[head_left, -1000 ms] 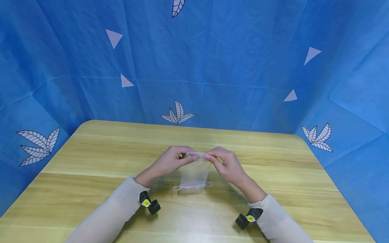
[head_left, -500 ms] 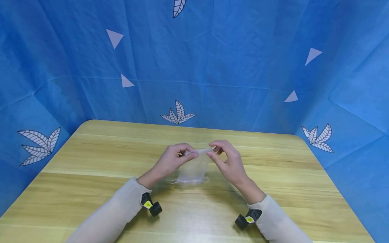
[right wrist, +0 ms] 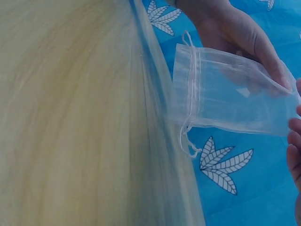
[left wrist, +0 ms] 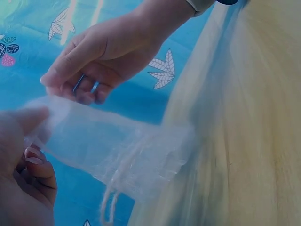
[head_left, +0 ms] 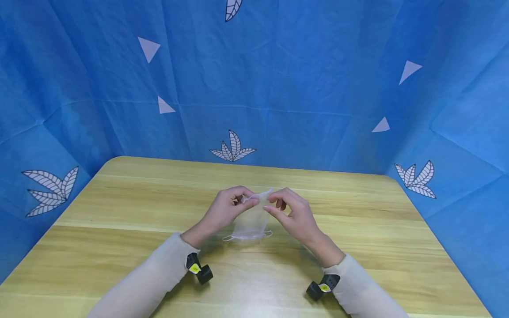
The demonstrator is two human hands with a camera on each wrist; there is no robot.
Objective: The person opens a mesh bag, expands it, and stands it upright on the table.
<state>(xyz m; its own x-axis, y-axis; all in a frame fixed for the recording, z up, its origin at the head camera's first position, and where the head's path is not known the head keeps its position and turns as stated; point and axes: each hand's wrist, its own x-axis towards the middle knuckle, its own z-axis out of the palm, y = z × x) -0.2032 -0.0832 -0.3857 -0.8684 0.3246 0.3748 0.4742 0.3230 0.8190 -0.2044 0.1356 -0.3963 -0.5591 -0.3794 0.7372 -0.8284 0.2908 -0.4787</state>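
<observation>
A sheer white organza drawstring bag point(head_left: 251, 221) hangs over the table with its drawstring end down. My left hand point(head_left: 226, 207) pinches its upper end between thumb and fingers. My right hand point(head_left: 297, 213) is at the bag's upper right edge, thumb and forefinger slightly apart. In the left wrist view the fingertips of the right hand point(left wrist: 106, 49) sit just beyond the edge of the bag point(left wrist: 89, 134). The right wrist view shows white cord loops point(right wrist: 190, 89) at the gathered end, and the left thumb lying against the bag's fabric.
The wooden table point(head_left: 131, 203) extends around both hands. A blue curtain point(head_left: 302, 66) with leaf and triangle prints stands behind and at the sides. Each wrist wears a black strap with a small camera point(head_left: 204, 274).
My right hand first pinched the bag's upper edge, then rose with its fingers parted and came back down leftward. The bag's lower end has lifted slightly. My left hand keeps its pinch.
</observation>
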